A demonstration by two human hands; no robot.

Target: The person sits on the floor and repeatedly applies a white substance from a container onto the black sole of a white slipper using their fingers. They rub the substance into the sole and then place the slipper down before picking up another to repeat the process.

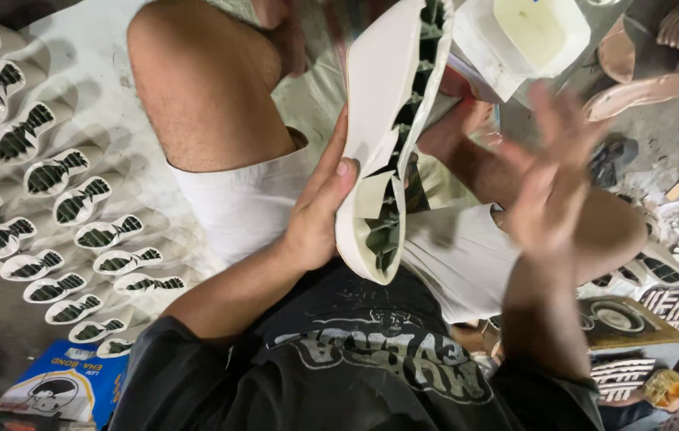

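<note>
One white shoe sole [387, 136] sits gripped in the left hand [319, 211] (right hand [551, 187] blurred, fingers spread, empty).

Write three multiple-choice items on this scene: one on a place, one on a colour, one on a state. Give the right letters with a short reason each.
1. Where do the rows of finished soles lie?
A. On the floor by the person's left side
B. On the person's lap
C. Inside the tub

2. What colour is the sole in the left hand?
A. Black
B. White
C. Red

3. How is the right hand?
A. Closed round the sole
B. Open, holding nothing, blurred
C. Flat on the floor

Answers: 1 A, the rows fill the floor on the left of the picture, beside the bare knee. 2 B, its outer face is white, with a dark ribbed inside. 3 B, the fingers are spread, apart from the sole, below a white tub.
</note>
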